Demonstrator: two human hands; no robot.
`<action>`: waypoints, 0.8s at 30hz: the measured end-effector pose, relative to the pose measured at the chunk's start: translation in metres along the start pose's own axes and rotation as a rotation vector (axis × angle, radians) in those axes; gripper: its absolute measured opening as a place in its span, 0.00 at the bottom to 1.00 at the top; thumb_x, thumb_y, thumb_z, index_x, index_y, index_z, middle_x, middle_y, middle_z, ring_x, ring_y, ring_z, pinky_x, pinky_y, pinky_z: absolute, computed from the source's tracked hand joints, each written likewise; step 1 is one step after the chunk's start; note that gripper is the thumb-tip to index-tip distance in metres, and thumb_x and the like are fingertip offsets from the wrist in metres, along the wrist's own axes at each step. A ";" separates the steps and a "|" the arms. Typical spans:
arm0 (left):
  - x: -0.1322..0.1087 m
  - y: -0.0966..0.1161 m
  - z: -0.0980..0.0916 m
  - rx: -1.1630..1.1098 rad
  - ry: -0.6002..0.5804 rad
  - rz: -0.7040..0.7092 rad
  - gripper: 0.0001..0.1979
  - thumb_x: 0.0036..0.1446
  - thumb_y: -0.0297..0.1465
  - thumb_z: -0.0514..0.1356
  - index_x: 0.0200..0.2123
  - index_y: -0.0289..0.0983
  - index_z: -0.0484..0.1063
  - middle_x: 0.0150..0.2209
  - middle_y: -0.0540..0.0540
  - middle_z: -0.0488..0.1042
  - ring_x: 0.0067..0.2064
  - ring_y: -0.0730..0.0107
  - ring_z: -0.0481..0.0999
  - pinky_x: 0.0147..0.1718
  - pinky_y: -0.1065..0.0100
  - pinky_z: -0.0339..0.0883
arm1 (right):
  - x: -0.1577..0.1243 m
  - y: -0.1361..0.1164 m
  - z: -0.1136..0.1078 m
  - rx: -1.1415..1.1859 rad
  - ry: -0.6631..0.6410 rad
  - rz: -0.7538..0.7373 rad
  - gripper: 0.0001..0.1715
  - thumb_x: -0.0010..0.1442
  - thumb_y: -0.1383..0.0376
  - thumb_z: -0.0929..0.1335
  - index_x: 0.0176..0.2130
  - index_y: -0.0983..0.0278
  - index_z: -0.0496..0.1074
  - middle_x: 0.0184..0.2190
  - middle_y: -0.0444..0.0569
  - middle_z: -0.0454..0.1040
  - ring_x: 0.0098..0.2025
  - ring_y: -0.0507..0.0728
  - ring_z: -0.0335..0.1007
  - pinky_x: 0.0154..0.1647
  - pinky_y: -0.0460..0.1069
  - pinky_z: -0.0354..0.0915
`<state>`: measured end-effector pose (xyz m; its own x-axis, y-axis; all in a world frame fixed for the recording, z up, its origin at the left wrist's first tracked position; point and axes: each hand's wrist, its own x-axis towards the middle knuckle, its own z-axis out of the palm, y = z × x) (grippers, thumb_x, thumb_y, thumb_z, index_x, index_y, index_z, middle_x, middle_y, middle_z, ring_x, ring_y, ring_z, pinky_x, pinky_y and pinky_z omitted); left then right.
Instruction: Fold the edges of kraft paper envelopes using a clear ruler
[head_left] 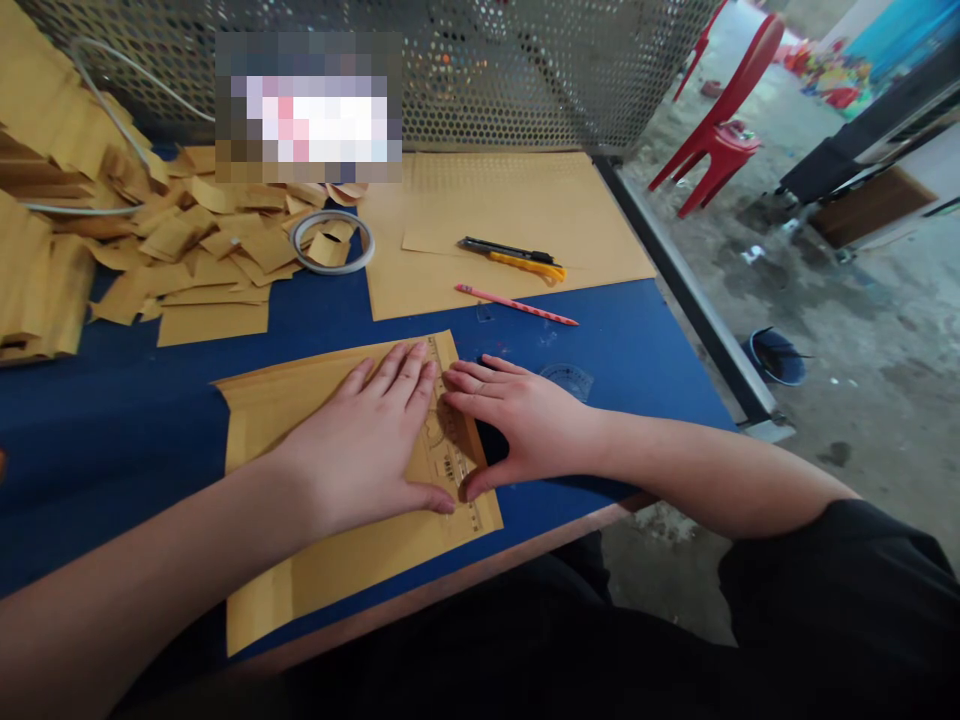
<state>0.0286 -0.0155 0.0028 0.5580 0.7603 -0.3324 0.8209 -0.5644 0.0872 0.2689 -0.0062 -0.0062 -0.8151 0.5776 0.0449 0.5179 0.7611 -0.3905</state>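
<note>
A tan paper sheet or envelope (300, 585) lies flat on the blue tabletop in front of me. On its right part rests a clear plastic ruler (448, 465) with printed marks. My left hand (371, 440) lies spread over the paper, its fingertips and thumb at the ruler's left edge. From the right, my right hand (506, 415) reaches the paper's right edge, fingers apart and tips beside the ruler. The two hands sit close together. Part of the ruler is hidden under the fingers.
Behind lie a pink pencil (517, 304), a cutter (514, 258) on large tan sheets (615, 235), and a tape roll (298, 238). A clear protractor (568, 381) is right. Folded paper stacks (45, 280) stand left. A perforated metal panel (510, 90) borders the back.
</note>
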 end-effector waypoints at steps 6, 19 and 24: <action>0.000 0.002 0.000 0.009 0.008 -0.003 0.79 0.44 0.73 0.66 0.80 0.22 0.46 0.82 0.24 0.40 0.82 0.27 0.43 0.80 0.41 0.40 | 0.000 0.000 0.000 -0.005 0.001 -0.004 0.58 0.55 0.37 0.81 0.68 0.71 0.72 0.74 0.71 0.67 0.78 0.73 0.62 0.82 0.69 0.53; 0.003 0.006 -0.010 0.100 -0.054 -0.013 0.77 0.47 0.72 0.66 0.79 0.20 0.46 0.81 0.22 0.39 0.83 0.29 0.42 0.79 0.40 0.45 | 0.002 0.017 -0.028 -0.065 0.135 0.080 0.34 0.66 0.49 0.78 0.63 0.64 0.77 0.66 0.61 0.78 0.72 0.70 0.71 0.77 0.68 0.63; 0.002 0.009 -0.018 0.114 -0.061 -0.005 0.75 0.49 0.71 0.65 0.79 0.20 0.45 0.81 0.21 0.40 0.83 0.31 0.43 0.79 0.42 0.47 | -0.033 0.027 -0.068 -0.268 -0.086 0.425 0.20 0.61 0.62 0.81 0.51 0.65 0.82 0.49 0.63 0.84 0.56 0.77 0.81 0.60 0.68 0.74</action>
<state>0.0389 -0.0134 0.0200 0.5430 0.7440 -0.3893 0.8023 -0.5965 -0.0210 0.3271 0.0152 0.0448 -0.5308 0.8347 -0.1469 0.8474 0.5199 -0.1078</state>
